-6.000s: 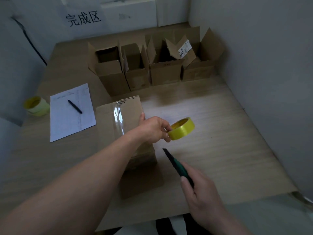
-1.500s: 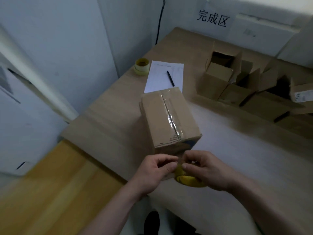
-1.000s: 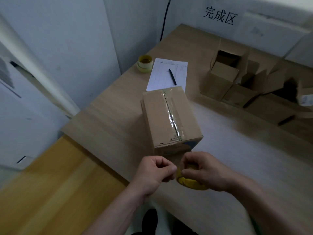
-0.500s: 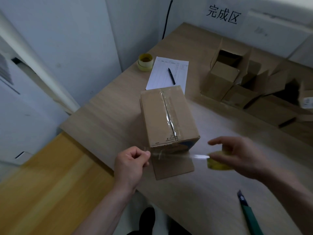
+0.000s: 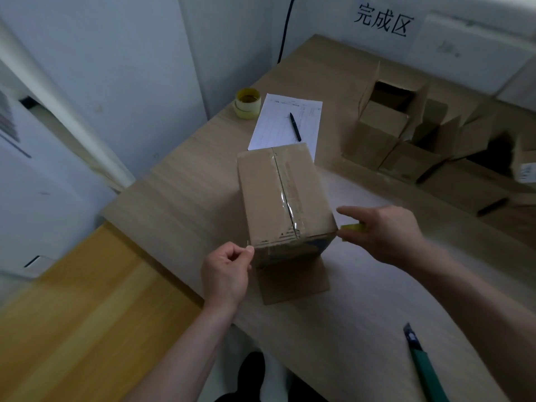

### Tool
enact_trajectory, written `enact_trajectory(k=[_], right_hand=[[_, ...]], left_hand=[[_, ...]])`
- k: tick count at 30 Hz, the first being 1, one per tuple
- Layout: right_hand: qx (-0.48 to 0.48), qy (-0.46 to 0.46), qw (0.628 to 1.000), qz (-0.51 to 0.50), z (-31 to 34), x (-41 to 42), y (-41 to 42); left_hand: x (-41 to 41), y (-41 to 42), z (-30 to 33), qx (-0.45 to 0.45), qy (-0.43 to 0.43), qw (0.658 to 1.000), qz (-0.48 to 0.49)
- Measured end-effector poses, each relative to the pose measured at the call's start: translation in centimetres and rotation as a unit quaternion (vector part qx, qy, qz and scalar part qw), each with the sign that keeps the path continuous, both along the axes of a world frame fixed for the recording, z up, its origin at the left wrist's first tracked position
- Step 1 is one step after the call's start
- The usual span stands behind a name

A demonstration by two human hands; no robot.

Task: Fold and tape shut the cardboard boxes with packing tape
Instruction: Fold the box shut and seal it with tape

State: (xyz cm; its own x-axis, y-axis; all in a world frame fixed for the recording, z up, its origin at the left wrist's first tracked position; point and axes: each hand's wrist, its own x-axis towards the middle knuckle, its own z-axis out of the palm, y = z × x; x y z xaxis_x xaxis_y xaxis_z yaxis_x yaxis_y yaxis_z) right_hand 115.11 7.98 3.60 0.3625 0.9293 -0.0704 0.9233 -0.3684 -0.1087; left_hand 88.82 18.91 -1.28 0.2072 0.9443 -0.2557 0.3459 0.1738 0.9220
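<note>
A closed cardboard box [image 5: 269,198] stands on the table [image 5: 185,198], a strip of clear tape running along its top seam. My left hand [image 5: 226,274] pinches the free end of a clear tape strip at the box's near left corner. My right hand [image 5: 385,233] holds the yellow tape roll [image 5: 352,227] just past the box's near right corner, index finger stretched out. The pulled tape lies across the box's near upper edge. A loose flap [image 5: 293,282] sticks out from under the box toward me.
A green utility knife [image 5: 423,364] lies at the near right. Several open boxes [image 5: 406,140] stand at the far right. A sheet of paper [image 5: 287,123] with a black pen [image 5: 295,127] and a second tape roll [image 5: 247,103] lie behind the box. The table edge runs near left.
The hands pulled apart, drawing out a length of tape, then carried it up against the box's near edge. The right hand moved the roll to the right corner.
</note>
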Motion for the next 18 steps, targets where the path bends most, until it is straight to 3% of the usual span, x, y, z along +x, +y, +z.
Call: enact_trajectory(k=[5,7,9,10,12,14,16,18], right_hand=[[0.016,0.052,0.996,0.07,-0.9,0.6,0.2],[0.004,0.067,0.992,0.105,-0.9,0.8,0.3],[0.002,0.068,0.99,0.12,-0.9,0.8,0.4],[0.008,0.069,0.99,0.125,-1.0,0.8,0.5],[0.016,0.071,0.988,0.133,-1.2,0.8,0.4],[0.018,0.071,0.987,0.142,-1.3,0.7,0.2],[0.027,0.071,0.987,0.142,-1.4,0.6,0.2],[0.05,0.068,0.986,0.145,-1.6,0.7,0.5]], left_hand=[[0.2,1.3,-0.5,-0.104,0.002,0.995,0.005],[0.2,2.1,-0.7,-0.113,0.075,0.991,-0.003],[-0.1,2.7,-0.7,-0.016,0.167,0.986,-0.013],[0.0,2.8,-0.4,0.078,0.164,0.983,-0.038],[1.1,2.6,-0.2,0.258,0.159,0.936,-0.179],[2.5,2.7,-0.6,0.36,0.226,0.842,-0.333],[3.5,3.6,-0.9,0.41,0.25,0.781,-0.399],[3.8,4.9,-1.4,0.468,0.229,0.749,-0.409]])
